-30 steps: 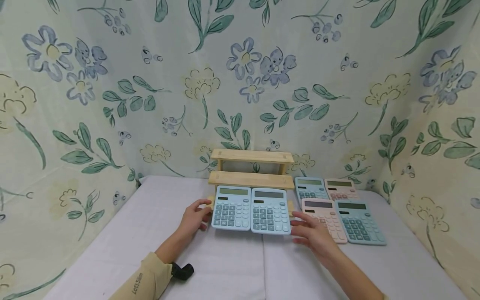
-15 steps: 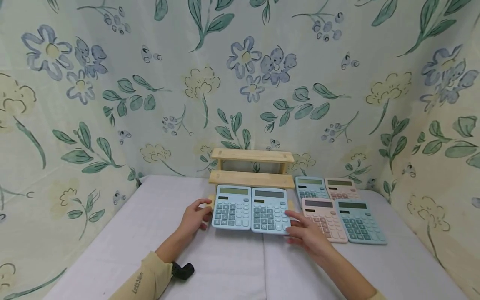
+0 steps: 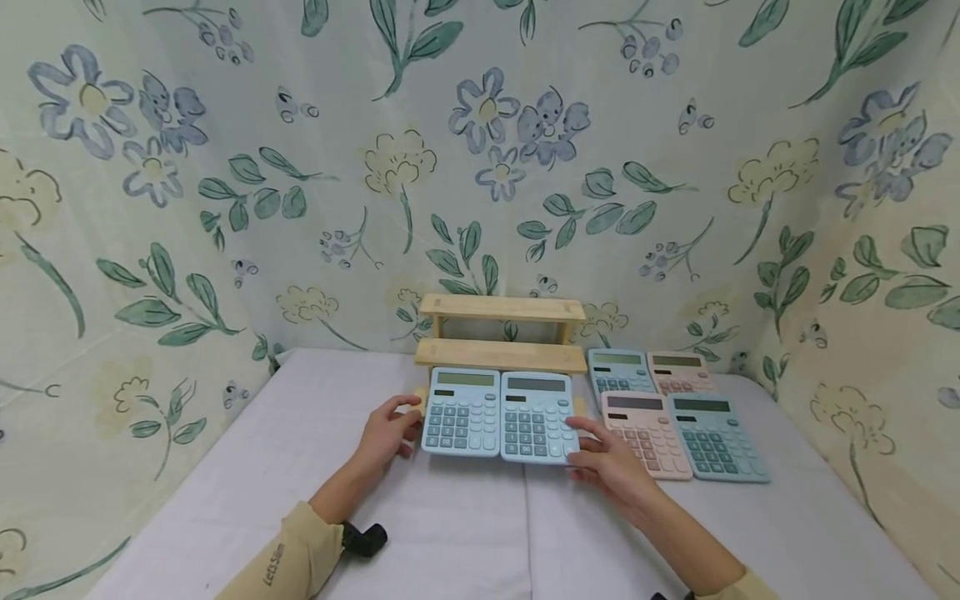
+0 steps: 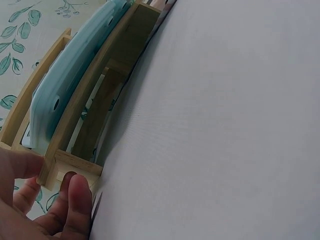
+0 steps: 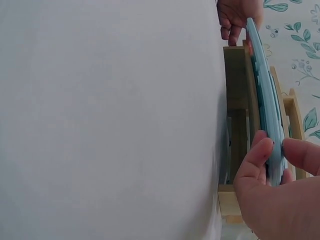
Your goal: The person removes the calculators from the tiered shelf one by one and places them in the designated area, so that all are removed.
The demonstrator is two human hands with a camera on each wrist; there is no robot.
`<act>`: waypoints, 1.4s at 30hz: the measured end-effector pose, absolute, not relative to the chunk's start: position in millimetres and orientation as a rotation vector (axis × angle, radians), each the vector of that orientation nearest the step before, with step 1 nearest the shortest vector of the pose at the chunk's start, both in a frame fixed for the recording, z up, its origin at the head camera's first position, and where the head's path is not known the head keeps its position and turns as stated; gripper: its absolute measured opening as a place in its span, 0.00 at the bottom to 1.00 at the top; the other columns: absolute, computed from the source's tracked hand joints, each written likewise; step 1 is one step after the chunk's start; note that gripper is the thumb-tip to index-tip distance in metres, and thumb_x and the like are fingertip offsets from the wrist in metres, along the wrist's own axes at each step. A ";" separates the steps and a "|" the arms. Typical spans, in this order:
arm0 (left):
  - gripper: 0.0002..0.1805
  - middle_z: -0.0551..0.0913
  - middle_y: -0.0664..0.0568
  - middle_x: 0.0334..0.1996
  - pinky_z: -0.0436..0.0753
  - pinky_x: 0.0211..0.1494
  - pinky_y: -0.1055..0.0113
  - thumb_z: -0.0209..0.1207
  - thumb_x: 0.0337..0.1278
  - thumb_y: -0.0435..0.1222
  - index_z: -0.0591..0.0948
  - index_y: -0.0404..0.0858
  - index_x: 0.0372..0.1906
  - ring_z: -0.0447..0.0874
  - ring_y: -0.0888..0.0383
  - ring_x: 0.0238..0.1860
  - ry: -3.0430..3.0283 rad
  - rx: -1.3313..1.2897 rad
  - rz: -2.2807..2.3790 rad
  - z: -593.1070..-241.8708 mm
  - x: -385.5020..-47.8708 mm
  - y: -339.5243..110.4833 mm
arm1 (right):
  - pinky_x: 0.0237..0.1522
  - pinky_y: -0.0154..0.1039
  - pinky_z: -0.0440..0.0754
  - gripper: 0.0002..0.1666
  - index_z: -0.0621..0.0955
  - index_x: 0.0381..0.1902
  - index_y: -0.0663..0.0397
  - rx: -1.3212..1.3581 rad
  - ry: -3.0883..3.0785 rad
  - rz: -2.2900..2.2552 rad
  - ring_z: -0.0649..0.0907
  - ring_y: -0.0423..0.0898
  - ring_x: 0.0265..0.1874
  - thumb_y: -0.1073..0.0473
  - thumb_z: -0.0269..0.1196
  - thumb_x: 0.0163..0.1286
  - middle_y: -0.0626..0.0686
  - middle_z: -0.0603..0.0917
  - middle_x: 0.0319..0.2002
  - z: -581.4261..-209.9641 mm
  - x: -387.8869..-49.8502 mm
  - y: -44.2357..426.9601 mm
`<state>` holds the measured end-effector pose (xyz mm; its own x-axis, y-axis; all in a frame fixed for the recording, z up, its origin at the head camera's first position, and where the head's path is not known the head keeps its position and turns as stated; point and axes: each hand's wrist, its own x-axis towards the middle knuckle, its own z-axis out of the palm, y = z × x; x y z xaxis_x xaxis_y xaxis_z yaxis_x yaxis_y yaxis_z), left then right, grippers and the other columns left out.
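Calculator, the 3-o'clock one of the blue pair, rests tilted at the front of the stand; the right hand, a second ago just beside its edge, now pinches that edge between thumb and fingers, so control of it, I judge, lies in that grip; the left hand grasps the stand's end towards 9 o'clock, seemingly steadying it; the twin sits just beside at 9 o'clock, a tight edge; the pink one lies at 3 o'clock; the widest open room is cloth towards 6 o'clock.
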<state>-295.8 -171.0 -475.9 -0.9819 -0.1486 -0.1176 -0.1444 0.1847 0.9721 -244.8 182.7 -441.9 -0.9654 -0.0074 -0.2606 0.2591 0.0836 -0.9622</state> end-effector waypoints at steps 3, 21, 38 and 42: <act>0.18 0.85 0.45 0.41 0.81 0.27 0.65 0.59 0.66 0.40 0.79 0.46 0.59 0.80 0.54 0.32 -2.411 0.300 -1.985 -475.9 -296.1 -171.5 | 0.44 0.42 0.84 0.36 0.72 0.69 0.45 0.246 2.162 -1.989 0.83 0.51 0.44 0.70 0.62 0.65 0.61 0.77 0.57 -441.4 -244.7 182.5; 0.17 0.84 0.45 0.41 0.81 0.27 0.64 0.59 0.66 0.40 0.79 0.46 0.58 0.80 0.52 0.32 -2.417 0.292 -1.984 -475.5 -295.1 -171.3 | 0.47 0.43 0.83 0.37 0.72 0.70 0.47 0.211 2.176 -1.975 0.81 0.52 0.47 0.72 0.62 0.64 0.62 0.74 0.60 -442.2 -240.6 189.6; 0.17 0.84 0.45 0.41 0.81 0.25 0.64 0.59 0.65 0.40 0.80 0.46 0.57 0.80 0.53 0.32 -2.389 0.276 -2.003 -476.2 -294.5 -171.1 | 0.50 0.43 0.82 0.37 0.69 0.72 0.49 0.246 2.163 -1.955 0.81 0.51 0.48 0.70 0.62 0.66 0.62 0.73 0.61 -431.6 -230.7 200.0; 0.17 0.84 0.44 0.40 0.81 0.25 0.64 0.59 0.65 0.40 0.80 0.45 0.57 0.80 0.52 0.32 -2.389 0.273 -1.997 -476.8 -294.4 -171.7 | 0.52 0.44 0.82 0.37 0.69 0.72 0.50 0.261 2.151 -1.961 0.81 0.50 0.47 0.70 0.62 0.66 0.62 0.71 0.62 -430.3 -228.1 204.3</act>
